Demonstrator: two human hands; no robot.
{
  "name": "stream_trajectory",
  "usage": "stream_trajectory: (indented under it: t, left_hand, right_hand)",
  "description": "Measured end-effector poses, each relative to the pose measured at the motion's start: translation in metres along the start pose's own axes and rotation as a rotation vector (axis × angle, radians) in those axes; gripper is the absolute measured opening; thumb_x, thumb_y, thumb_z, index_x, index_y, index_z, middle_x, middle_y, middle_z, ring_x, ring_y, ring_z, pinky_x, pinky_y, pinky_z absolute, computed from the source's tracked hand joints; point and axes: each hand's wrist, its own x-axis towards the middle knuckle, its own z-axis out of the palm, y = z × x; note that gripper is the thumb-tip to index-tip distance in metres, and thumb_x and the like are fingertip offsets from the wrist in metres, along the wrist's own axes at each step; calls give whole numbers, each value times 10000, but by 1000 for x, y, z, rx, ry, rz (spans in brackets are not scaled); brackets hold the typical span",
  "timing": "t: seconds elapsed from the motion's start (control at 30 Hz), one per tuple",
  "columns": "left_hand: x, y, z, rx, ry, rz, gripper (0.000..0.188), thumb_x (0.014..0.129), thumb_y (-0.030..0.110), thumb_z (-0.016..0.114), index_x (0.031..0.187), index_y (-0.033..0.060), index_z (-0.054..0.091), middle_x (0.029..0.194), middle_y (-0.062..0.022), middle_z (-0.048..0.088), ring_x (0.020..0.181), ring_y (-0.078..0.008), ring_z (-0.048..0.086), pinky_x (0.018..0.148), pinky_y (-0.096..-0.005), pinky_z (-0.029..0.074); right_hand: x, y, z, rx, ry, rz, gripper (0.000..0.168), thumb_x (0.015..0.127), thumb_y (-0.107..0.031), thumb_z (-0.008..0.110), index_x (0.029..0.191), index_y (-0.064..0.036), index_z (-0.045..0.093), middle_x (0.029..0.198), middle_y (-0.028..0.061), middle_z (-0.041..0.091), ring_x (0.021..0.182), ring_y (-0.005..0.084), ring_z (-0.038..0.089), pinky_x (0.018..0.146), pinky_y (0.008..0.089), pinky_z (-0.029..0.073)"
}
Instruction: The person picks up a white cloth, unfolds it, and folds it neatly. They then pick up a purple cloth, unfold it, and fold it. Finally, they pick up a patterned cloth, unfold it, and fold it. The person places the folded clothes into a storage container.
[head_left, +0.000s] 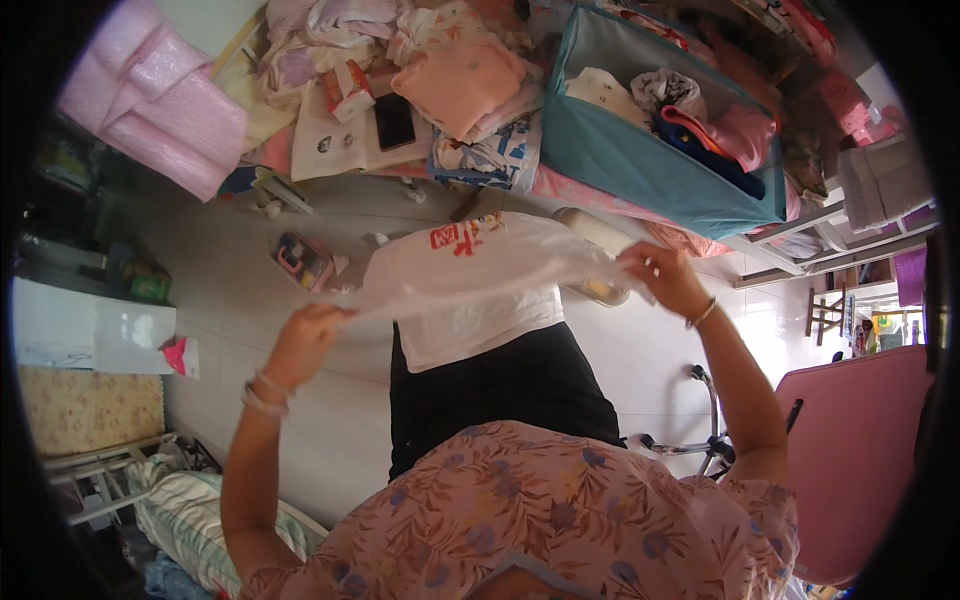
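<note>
A white printed shirt (480, 259) with a red and yellow print is stretched between my two hands, in front of my black trousers. My left hand (307, 341), at the left of the picture, pinches one edge of the cloth. At the right, my right hand (667, 279) grips the opposite edge. The cloth between the hands is slightly blurred, and its lower part hangs over my thighs. Beyond it, a folded peach garment (461, 82) tops a pile on the bed. A teal fabric storage box (630, 169) beside the pile holds several clothes.
On the bed a black phone (394, 121) and a tissue pack (347, 90) lie on an open book (315, 142). A pink chair (855, 457) stands at the right, a clear case (301, 261) on the floor at the left, and a metal rail (780, 259) at the bed's right.
</note>
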Motion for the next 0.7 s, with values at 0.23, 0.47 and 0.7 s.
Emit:
stream_trajectory:
  t: [0.23,0.47,0.7]
  left_hand:
    - [-32,56,58,155,18,131,265,820,23,617,1058,90,712,1032,-55,665,1015,-240,610,967,-384,435]
    - [-28,69,48,252,55,200,312,830,61,629,1138,79,677,1164,-72,656,1121,-240,596,1014,-433,415]
    - [-14,74,120,238,100,6,434,802,74,608,1235,46,608,1333,-102,578,1264,-258,529,1081,-454,369]
  right_hand:
    - [-33,50,51,-76,183,-60,116,875,12,634,974,-33,675,951,130,694,872,296,679,781,347,535]
    - [-38,53,50,-161,300,-108,196,816,80,622,950,-61,648,984,92,676,944,300,649,815,380,517]
    - [-37,69,150,-272,-107,-157,640,766,-27,692,1365,-130,493,1403,128,506,1306,320,465,1101,436,358]
